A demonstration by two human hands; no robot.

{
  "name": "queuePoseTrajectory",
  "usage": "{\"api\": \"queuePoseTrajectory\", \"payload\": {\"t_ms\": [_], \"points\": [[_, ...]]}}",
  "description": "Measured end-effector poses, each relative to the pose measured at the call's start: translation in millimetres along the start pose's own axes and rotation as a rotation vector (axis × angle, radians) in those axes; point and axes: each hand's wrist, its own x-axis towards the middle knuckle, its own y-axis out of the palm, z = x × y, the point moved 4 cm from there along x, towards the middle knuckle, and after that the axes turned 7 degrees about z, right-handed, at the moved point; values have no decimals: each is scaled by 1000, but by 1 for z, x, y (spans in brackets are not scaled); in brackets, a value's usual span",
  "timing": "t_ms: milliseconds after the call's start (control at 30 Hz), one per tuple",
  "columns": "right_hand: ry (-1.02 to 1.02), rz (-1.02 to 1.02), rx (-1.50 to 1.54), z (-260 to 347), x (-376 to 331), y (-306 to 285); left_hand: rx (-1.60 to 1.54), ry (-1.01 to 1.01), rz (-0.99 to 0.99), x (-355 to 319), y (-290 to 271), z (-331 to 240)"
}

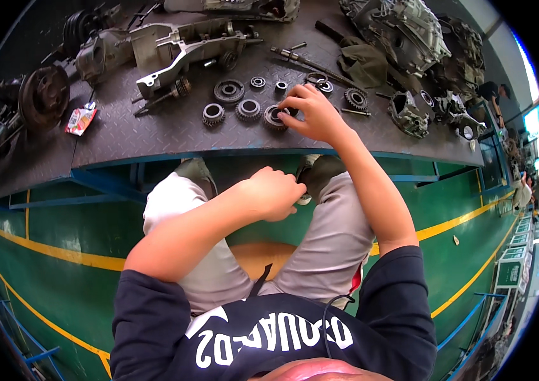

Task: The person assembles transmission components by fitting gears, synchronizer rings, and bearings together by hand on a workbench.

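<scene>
My right hand (315,114) reaches over the bench, thumb and forefinger closed at the rim of a toothed metal gear (272,120) that lies flat near the front edge. Its other fingers are bent above. Between my knees, below the bench edge, my left hand (274,193) is curled; its palm is hidden, so I cannot see whether anything is in it. Left of the touched gear are another gear (248,110), a smaller gear (213,115) and a wide gear (229,91). A small ring (257,82) and a short collar (281,86) lie behind.
On the dark steel bench (123,138) stand an opened metal housing (183,51), a large casing (403,38) and a rusty drum (44,96). A long shaft (310,62), a dark cloth (363,61), a gear (356,98) and a red-white packet (81,119) lie there too.
</scene>
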Motion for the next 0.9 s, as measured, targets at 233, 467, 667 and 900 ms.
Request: {"api": "queuePoseTrajectory", "payload": {"t_ms": [233,467,667,900], "points": [[-115,68,-125,-31,-6,12,-193,524,-1202,-76,-82,-15],[-106,-53,-58,-5,11,12,-321,785,-1450,-111,-70,-35],[-79,-89,-83,-20,1,7,-426,886,-1412,-107,-60,-35],[2,-43,-20,-20,-1,-3,-470,834,-1301,-112,-55,-32]]}}
